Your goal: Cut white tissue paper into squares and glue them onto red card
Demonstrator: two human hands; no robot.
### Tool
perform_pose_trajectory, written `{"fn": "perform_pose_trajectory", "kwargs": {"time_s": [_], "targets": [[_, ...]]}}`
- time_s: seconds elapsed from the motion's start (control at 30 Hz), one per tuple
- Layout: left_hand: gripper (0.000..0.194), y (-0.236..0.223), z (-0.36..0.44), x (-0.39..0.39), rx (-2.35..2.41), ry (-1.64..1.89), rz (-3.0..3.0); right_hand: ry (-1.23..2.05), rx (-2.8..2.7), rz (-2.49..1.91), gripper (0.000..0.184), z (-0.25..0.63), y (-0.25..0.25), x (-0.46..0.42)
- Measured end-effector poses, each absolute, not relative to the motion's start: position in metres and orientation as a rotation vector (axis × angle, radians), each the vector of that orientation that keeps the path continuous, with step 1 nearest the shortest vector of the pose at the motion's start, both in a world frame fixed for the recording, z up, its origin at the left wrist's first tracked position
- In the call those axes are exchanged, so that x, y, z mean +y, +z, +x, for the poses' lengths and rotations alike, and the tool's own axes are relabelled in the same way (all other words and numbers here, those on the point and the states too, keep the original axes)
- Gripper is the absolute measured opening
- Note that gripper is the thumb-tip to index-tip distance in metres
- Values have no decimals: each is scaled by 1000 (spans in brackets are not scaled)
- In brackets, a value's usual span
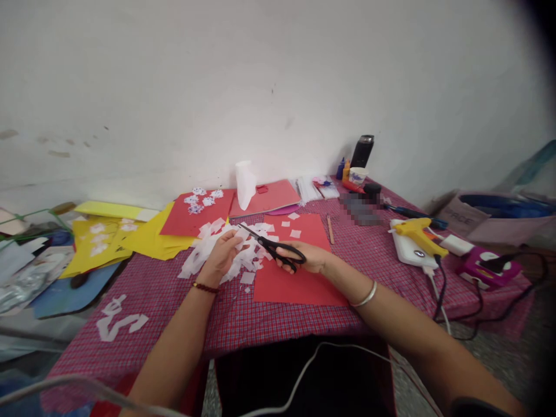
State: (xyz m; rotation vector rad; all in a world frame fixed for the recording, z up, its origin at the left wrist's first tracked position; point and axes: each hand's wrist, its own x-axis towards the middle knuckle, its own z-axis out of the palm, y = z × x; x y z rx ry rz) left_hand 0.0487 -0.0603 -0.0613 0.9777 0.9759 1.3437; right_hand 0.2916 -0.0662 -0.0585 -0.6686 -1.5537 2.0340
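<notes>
My right hand [299, 257] is closed round the handles of black-handled scissors [271, 246], whose blades point up and left toward my left hand. My left hand [225, 252] pinches a small piece of white paper [240, 234] close to the blade tips. Under and around my hands lies a heap of white paper strips and scraps [195, 263]. A red sheet [299, 289] lies below my right hand, with several small white paper squares [295, 234] on it. Whether the blades touch the held paper, I cannot tell.
White paper flowers [194, 208] rest on another red sheet [174, 223] beside yellow sheets [156, 246]. A paper roll [245, 184] stands by the wall. To the right are a yellow glue gun [412, 231], a purple power strip [486, 269], cables and a black flask [362, 152].
</notes>
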Motion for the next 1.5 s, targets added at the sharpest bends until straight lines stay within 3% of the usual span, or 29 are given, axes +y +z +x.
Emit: {"fn": "perform_pose_trajectory", "kwargs": {"time_s": [0.33, 0.7, 1.1, 1.5], "targets": [[24, -61, 45, -61, 980, 1319, 939, 1896, -1550, -777, 51, 291, -64, -64], [30, -57, 35, -52, 1035, 1611, 794, 2036, -1522, -769, 59, 295, -60, -63], [27, -61, 56, -62, 1008, 1369, 897, 2071, -1608, -710, 62, 293, -61, -66], [25, -67, 57, -62, 1052, 1299, 1028, 1986, -1532, -748, 53, 291, -63, -66]]}}
